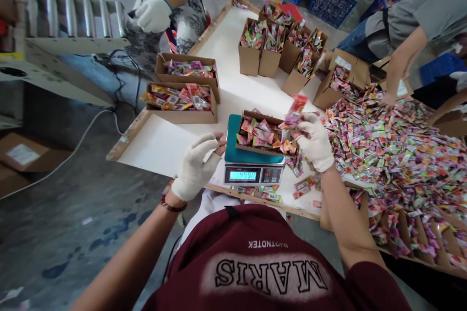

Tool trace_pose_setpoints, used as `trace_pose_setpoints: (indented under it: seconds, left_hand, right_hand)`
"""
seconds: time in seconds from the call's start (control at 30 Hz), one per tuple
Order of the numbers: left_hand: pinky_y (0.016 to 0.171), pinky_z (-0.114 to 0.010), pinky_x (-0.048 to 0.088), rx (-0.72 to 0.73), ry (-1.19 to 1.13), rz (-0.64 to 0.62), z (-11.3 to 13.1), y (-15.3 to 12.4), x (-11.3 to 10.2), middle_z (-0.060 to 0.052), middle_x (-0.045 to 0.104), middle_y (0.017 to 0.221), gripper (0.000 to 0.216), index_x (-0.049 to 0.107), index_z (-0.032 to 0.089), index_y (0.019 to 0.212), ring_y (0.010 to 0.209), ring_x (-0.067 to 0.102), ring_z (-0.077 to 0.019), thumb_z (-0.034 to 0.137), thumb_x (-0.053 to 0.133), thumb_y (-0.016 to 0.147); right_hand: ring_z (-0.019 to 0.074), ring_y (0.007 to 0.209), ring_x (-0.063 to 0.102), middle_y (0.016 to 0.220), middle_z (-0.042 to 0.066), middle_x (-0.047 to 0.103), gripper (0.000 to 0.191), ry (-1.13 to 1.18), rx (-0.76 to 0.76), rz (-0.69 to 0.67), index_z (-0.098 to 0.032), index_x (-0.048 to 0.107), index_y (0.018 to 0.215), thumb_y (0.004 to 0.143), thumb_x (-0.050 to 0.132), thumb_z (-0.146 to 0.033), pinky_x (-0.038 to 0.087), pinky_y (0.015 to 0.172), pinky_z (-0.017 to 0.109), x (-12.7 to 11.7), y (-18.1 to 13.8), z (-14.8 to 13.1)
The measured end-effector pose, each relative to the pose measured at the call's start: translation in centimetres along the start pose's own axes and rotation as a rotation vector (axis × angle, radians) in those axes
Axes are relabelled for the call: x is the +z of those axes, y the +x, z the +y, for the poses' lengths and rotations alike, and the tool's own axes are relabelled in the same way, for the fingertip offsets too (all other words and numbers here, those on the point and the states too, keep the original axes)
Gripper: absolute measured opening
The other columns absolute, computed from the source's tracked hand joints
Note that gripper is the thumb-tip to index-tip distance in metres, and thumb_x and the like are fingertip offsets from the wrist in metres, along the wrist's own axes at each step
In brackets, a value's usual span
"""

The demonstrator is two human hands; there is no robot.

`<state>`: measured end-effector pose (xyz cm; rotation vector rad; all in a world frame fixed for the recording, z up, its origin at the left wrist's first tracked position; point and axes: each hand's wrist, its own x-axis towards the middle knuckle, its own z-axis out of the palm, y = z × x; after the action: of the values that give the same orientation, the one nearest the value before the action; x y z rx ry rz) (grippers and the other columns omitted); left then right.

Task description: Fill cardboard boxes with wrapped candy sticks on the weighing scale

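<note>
A cardboard box (239,140) filled with small colourful wrapped packets (260,131) stands on the teal pan of a digital scale (230,156), whose blue display (243,175) is lit. My right hand (315,143), in a white glove with bare fingertips, pinches a few red and purple packets (296,111) over the box's right end. To the left of the scale is my left hand (200,163), gloved the same way. Its fingers are apart and hold nothing, with the tips close to the pan's left edge.
Two filled boxes (189,115) stand at the table's left, more boxes (250,60) at the back. A large heap of packets (386,141) covers the right side. A gloved co-worker (155,13) is beyond the roller conveyor (78,17); another person's hand (387,100) touches the heap.
</note>
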<state>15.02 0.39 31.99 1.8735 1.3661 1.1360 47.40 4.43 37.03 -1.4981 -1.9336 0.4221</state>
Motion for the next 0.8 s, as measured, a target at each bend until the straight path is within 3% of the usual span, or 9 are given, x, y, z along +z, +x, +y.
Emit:
trace_pose_setpoints:
  seconds: [0.13, 0.23, 0.4, 0.6, 0.8]
  left_hand:
    - [0.099, -0.035, 0.058, 0.050, -0.035, 0.007, 0.9, 1.5, 0.7, -0.010, 0.070, 0.119, 0.019, 0.070, 0.016, 0.089, 0.107, 0.070, -0.0191, 0.030, 0.059, 0.096]
    - [0.101, -0.036, 0.057, 0.111, -0.019, -0.007, 2.2, 3.1, 1.3, -0.010, 0.070, 0.120, 0.017, 0.071, 0.017, 0.092, 0.111, 0.068, -0.0202, 0.029, 0.060, 0.096]
    - [0.101, -0.037, 0.057, 0.158, -0.008, -0.030, 3.3, 4.6, 1.7, -0.010, 0.070, 0.123, 0.015, 0.071, 0.018, 0.095, 0.113, 0.068, -0.0213, 0.028, 0.060, 0.095]
    - [0.100, -0.035, 0.057, 0.179, 0.022, -0.037, 3.3, 5.3, 1.8, -0.009, 0.070, 0.123, 0.015, 0.071, 0.018, 0.093, 0.112, 0.069, -0.0209, 0.028, 0.061, 0.095]
    - [0.098, -0.035, 0.059, 0.210, -0.034, -0.075, 4.3, 6.1, 3.1, -0.010, 0.070, 0.119, 0.015, 0.070, 0.017, 0.095, 0.111, 0.069, -0.0204, 0.027, 0.059, 0.096]
  right_hand:
    - [0.0208, 0.086, 0.064, 0.091, 0.005, 0.069, 0.024, -0.049, 0.099, 0.137, -0.022, 0.064, 0.095, 0.094, 0.060, -0.045, 0.054, 0.085, 0.036, -3.1, -1.6, -0.4]
    - [0.0227, 0.088, 0.066, 0.096, 0.007, 0.072, 0.027, -0.211, 0.135, 0.190, -0.022, 0.065, 0.102, 0.093, 0.060, -0.047, 0.053, 0.084, 0.036, -5.9, -3.3, 0.1]
    - [0.0237, 0.077, 0.061, 0.085, 0.008, 0.068, 0.027, -0.522, 0.236, 0.141, -0.022, 0.064, 0.090, 0.094, 0.055, -0.047, 0.046, 0.072, 0.034, -9.8, -7.6, 4.5]
    - [0.0245, 0.073, 0.056, 0.080, 0.009, 0.065, 0.026, -0.669, 0.401, -0.021, -0.022, 0.060, 0.086, 0.093, 0.050, -0.045, 0.037, 0.067, 0.034, -10.4, -12.9, 9.2]
    - [0.0255, 0.075, 0.057, 0.083, 0.011, 0.066, 0.027, -0.672, 0.433, -0.084, -0.021, 0.063, 0.089, 0.093, 0.048, -0.043, 0.039, 0.069, 0.035, -9.7, -13.9, 10.4]
